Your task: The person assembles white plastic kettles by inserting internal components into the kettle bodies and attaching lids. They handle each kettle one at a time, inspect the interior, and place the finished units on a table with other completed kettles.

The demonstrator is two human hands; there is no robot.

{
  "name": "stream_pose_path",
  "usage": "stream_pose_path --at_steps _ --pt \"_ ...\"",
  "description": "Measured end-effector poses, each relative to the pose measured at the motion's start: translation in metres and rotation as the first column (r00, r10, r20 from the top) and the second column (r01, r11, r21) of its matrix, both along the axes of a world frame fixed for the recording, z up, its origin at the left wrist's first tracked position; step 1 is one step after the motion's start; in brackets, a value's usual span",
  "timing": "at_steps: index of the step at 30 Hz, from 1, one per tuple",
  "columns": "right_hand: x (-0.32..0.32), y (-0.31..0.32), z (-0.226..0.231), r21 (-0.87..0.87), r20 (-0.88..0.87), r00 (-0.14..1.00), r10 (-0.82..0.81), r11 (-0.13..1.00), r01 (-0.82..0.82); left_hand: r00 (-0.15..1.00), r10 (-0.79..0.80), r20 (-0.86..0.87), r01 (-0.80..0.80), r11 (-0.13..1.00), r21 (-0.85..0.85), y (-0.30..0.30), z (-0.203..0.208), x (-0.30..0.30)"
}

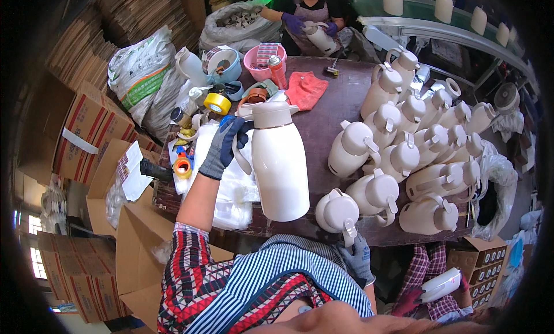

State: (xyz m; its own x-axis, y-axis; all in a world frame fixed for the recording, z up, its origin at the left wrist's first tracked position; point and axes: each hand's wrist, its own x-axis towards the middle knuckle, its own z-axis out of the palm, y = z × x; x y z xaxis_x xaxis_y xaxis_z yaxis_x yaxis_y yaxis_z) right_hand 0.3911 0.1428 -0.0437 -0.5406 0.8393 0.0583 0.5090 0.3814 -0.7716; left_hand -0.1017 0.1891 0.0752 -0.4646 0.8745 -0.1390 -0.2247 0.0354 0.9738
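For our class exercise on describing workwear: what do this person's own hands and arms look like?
The left hand and right hand wear grey gloves; the left one looks darker at the fingers. The left sleeve is red, black and white plaid, ending below the bare forearm. The right sleeve is mostly hidden.

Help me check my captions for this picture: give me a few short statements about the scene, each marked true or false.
1. The left hand holds a white jug by its handle. True.
2. The white jug is lying on its side. False: it is held roughly upright.
3. A yellow tape roll is to the left of the red cloth. True.
4. The red cloth is draped over the white jug. False: it lies on the table.
5. Across the table, another person wears purple gloves. True.
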Motion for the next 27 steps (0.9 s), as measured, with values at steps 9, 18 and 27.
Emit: stream_pose_path --at_steps 9,18,27 --pt "-0.019 -0.023 -0.005 -0.250 -0.131 0.938 -0.322 0.926 0.283 0.988 -0.113 0.105 0.086 0.970 0.229 -0.031 -0.038 -0.012" --pt "-0.030 -0.030 0.006 -0.182 -0.150 0.927 -0.343 0.931 0.315 0.992 -0.120 -0.050 0.130 0.909 0.396 -0.046 -0.085 -0.024" --pt "-0.009 -0.069 0.035 0.092 -0.105 0.924 -0.367 0.922 0.377 0.981 -0.192 0.007 0.170 0.888 0.427 -0.056 -0.095 -0.017"
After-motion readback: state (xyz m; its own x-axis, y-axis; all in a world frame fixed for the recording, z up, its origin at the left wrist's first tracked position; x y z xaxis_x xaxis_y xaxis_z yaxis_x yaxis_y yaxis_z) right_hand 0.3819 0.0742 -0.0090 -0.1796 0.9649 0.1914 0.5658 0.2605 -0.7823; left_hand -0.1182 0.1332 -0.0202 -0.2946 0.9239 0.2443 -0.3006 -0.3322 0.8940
